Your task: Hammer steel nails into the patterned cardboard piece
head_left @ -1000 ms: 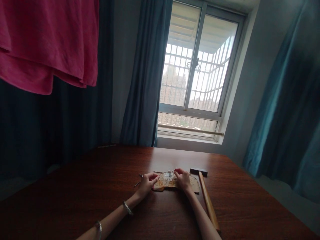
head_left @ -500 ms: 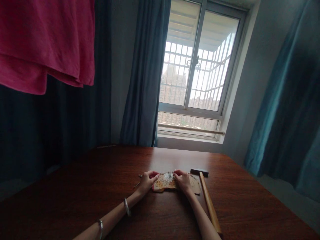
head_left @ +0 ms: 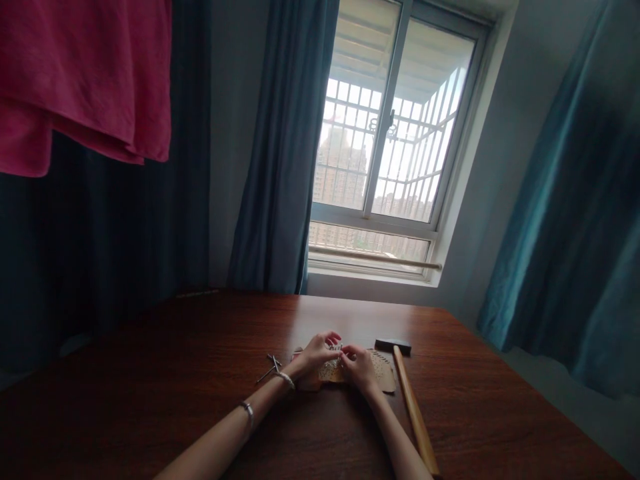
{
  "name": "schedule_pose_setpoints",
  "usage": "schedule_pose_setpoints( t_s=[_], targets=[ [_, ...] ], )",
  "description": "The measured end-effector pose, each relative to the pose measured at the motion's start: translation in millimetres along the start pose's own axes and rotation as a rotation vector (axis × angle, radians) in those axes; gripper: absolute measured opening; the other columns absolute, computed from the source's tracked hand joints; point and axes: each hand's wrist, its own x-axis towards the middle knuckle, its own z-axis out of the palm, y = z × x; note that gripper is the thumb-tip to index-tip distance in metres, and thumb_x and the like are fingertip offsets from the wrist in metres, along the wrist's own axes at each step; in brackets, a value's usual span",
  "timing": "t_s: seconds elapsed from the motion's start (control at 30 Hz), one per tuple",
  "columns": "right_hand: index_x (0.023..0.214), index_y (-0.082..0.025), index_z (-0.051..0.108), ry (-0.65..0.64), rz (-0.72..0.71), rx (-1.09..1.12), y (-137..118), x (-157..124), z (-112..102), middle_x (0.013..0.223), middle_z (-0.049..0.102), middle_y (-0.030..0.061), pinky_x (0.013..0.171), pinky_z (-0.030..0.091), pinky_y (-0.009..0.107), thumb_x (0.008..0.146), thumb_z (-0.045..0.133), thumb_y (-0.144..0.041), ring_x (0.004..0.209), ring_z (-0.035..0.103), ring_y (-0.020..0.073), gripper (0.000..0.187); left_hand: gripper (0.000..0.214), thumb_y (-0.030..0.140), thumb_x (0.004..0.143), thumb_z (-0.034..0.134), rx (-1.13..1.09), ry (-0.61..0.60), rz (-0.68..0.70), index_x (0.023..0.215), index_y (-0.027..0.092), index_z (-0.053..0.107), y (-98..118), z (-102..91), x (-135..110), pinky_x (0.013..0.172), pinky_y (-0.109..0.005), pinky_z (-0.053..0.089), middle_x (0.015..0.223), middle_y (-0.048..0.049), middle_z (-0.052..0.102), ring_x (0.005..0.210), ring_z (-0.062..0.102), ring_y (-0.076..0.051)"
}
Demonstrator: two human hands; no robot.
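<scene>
A flat tan piece of board (head_left: 385, 377), covered in small dark holes or specks, lies on the table under both hands. Several thin metal nails (head_left: 335, 347) stand upright on it. Over the board's left part reaches my left hand (head_left: 317, 353), its thumb and curved fingers apart, with the nails showing between them. Its thumb tip comes close to my right hand (head_left: 357, 363), whose thumb and forefinger are pinched together at the standing nails. What sits in that pinch is mostly hidden; it appears to be a nail.
To the right lies a hammer (head_left: 413, 407) with a dark head and wooden handle. Loose nails (head_left: 273, 367) lie left of the board on the brown wooden table (head_left: 200, 373). Behind are a window (head_left: 390, 133) and blue curtains (head_left: 280, 147); a pink cloth (head_left: 100, 80) hangs upper left.
My left hand has moved right from the board's left edge to the standing nails, and its fingers have parted. My right hand stays by the nails. The view has shifted slightly.
</scene>
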Motion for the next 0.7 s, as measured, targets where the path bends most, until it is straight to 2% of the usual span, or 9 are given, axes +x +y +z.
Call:
schedule_pose_setpoints(
  t_s=[0.07,0.2,0.47,0.7],
  targets=[
    [0.073,-0.020,0.070,0.002,0.004,-0.013,0,0,0,0.071,0.068,0.0033,0.063,0.045,0.024,0.072,0.054,-0.030,0.064,0.060,0.0161,0.019,0.034,0.031,0.063,0.065,0.016,-0.031,-0.004,0.092,0.013,0.064,-3,2.4,1,0.070,-0.025,0.046,0.082,-0.0047,0.067,0.079,0.060,-0.017],
    [0.072,-0.020,0.070,-0.007,0.010,-0.032,0,0,0,0.070,0.067,0.0026,0.062,0.044,0.023,0.072,0.055,-0.028,0.063,0.059,0.0148,0.018,0.029,0.034,0.067,0.062,0.038,-0.016,0.003,0.086,0.013,0.067,-6,4.4,-1,0.069,-0.023,0.044,0.083,-0.0050,0.067,0.078,0.060,-0.017],
    [0.071,-0.020,0.070,0.015,0.011,-0.076,-3,-2,0,0.073,0.066,0.0031,0.065,0.043,0.023,0.072,0.054,-0.022,0.067,0.058,0.0149,0.016,0.034,0.045,0.067,0.061,0.070,0.039,-0.009,0.078,0.013,0.069,0,9.8,2,0.065,-0.023,0.043,0.075,-0.0058,0.067,0.073,0.060,-0.018],
    [0.070,-0.020,0.069,0.010,0.006,-0.060,-2,-2,0,0.073,0.065,0.0026,0.064,0.043,0.023,0.071,0.055,-0.019,0.068,0.058,0.0154,0.015,0.037,0.049,0.066,0.062,0.071,0.062,-0.003,0.077,0.014,0.069,-6,13.7,4,0.065,-0.022,0.043,0.075,-0.0052,0.067,0.072,0.059,-0.017]
  ],
)
